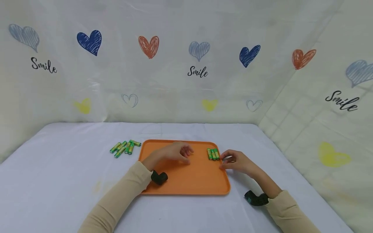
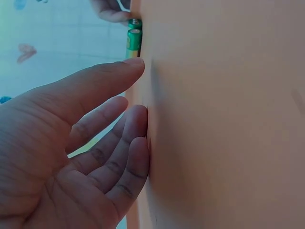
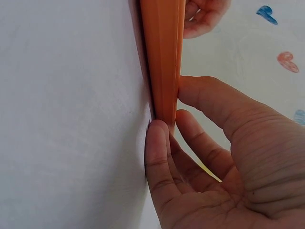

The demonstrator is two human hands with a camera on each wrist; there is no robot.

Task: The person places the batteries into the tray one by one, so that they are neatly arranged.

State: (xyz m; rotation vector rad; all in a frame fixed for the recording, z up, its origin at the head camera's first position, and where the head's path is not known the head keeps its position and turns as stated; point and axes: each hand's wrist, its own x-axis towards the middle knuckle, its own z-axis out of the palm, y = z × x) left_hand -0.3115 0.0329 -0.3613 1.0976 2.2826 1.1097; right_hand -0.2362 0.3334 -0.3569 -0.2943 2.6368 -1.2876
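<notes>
On the orange tray point(image 1: 201, 181), three green-and-yellow batteries point(image 1: 213, 154) lie side by side near the right rim. My left hand point(image 1: 175, 151) is over the tray's middle with loosely bent fingers and holds nothing. In the left wrist view its fingertips point(image 2: 139, 152) rest on or just above the tray floor, and the ends of two batteries point(image 2: 134, 38) show beyond the thumb. At the tray's right edge is my right hand point(image 1: 237, 160), its thumb and fingers apart. The right wrist view shows its thumb at the rim point(image 3: 164, 57) and its other fingertips low beside the outer wall.
Left of the tray, several more green-and-yellow batteries point(image 1: 128, 147) lie in a loose pile on the white tablecloth point(image 1: 58, 181). A pale wall covering point(image 1: 172, 77) with printed hearts stands behind and to the right. Both wrists wear black devices point(image 1: 159, 177).
</notes>
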